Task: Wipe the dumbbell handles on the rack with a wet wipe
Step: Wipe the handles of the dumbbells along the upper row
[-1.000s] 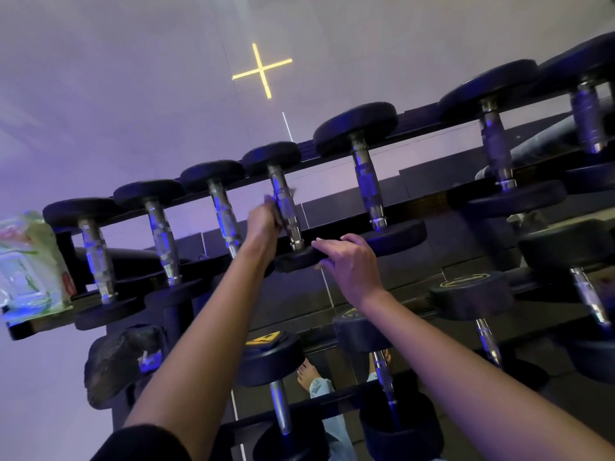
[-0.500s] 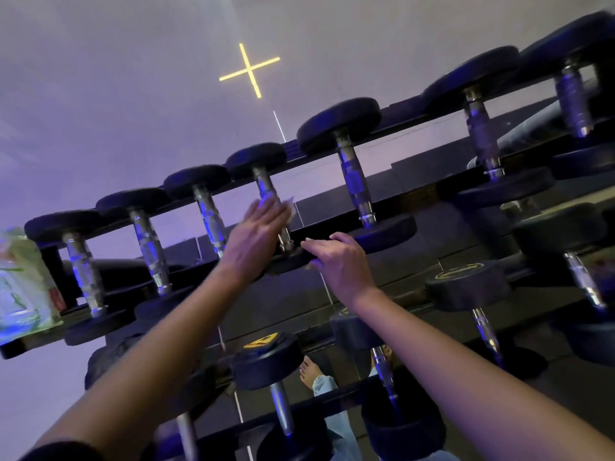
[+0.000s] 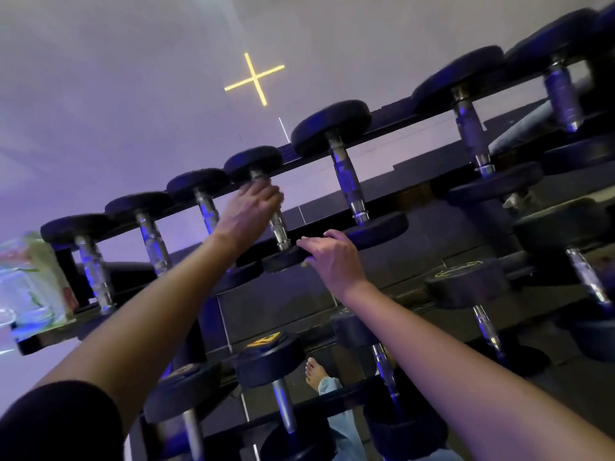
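at the far left a soft green and white packet (image 3: pixel 31 281) lies on the end of the rack (image 3: pixel 389 116), too blurred to read. next along the top tier come 3 small dumbbells, then a 4th dumbbell (image 3: pixel 253 161), the one i'm working on. my left hand (image 3: pixel 249 211) is curled round the upper part of its handle (image 3: pixel 278 227), fingers wrapped over the bar just below the far head. the wet wipe must be under that palm; i can't make it out, only a pale blurred edge by my fingers. my right hand (image 3: pixel 332 257) grips the rim of the near head (image 3: pixel 286 261), fingertips bent over its top. to the right sit bigger dumbbells, and more on the lower tiers. my bare foot (image 3: pixel 316 374) shows below.
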